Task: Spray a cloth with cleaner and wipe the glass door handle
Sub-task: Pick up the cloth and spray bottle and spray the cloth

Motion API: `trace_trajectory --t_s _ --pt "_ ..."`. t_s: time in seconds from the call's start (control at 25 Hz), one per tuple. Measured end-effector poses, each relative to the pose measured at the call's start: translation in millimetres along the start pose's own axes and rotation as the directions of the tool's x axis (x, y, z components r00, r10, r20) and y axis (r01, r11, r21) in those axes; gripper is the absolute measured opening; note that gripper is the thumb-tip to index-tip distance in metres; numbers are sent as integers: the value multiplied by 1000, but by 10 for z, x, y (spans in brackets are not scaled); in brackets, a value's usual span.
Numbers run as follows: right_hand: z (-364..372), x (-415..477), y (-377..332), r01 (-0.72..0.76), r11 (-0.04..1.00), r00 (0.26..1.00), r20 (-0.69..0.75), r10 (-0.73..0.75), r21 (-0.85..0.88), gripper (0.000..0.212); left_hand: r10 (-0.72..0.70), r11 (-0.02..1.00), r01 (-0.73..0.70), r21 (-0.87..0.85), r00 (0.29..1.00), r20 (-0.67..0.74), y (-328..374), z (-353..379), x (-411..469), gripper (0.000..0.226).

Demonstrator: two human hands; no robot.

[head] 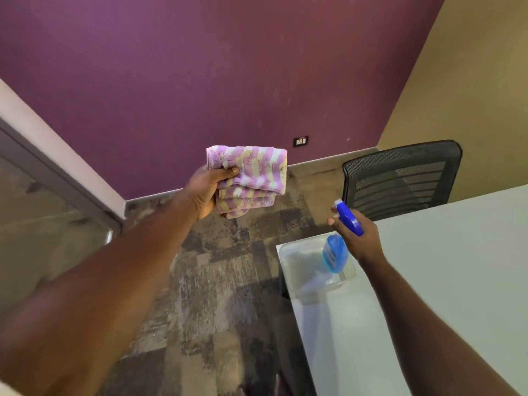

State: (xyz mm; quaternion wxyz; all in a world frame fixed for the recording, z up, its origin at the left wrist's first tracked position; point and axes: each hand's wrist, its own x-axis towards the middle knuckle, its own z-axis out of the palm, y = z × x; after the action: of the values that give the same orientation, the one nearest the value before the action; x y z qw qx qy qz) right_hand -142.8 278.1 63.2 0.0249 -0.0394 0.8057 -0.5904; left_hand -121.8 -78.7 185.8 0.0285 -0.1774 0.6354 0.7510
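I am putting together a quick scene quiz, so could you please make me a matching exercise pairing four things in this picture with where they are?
Things:
1. striped cloth
2. spray bottle
3. clear tray
4. mesh chair

Places:
A. on the corner of the white table
B. held in the right hand
C. behind the table, near the tan wall
D. held up in the left hand

Pairs: 1-D, 2-B, 3-A, 4-C

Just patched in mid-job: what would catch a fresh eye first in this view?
The folded striped cloth, held up mid-frame in the left hand against the purple wall. Lower right, the right hand grips a blue spray bottle above a clear tray on the white table.
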Motion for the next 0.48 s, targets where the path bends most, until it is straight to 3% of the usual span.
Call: trace_trajectory --t_s 0.28,0.48 --pt "-19 -43 505 -115 993 993 -36 115 13 57 -53 999 53 4 999 -4 -318 -100 87 29" --pt "-140 -53 512 -117 992 993 24 116 42 70 -26 1000 26 -9 1000 -5 -214 -26 91 23"
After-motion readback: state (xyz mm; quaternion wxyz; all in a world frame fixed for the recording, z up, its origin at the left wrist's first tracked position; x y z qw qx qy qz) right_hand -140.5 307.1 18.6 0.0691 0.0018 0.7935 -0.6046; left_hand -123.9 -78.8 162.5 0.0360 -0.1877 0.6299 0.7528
